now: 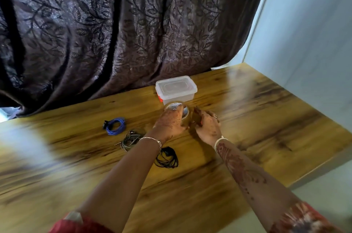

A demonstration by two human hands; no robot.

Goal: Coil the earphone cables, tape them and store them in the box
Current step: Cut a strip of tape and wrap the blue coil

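Note:
My left hand (168, 123) grips a roll of clear tape (176, 105) just above the wooden table (266, 118), fingers through its core. My right hand (206, 125) is at the roll's right side, its fingertips curled against the tape's edge. Three coiled earphone cables lie to the left and near side of my hands: a blue one (115, 125), a grey one (131, 139) and a black one (167, 157), partly under my left wrist. The clear plastic box (176, 88) stands behind the tape with its lid on.
A dark leaf-patterned curtain (114, 33) hangs behind the table's far edge. A pale wall (314, 33) runs along the right side. The table's right edge drops off near my right forearm.

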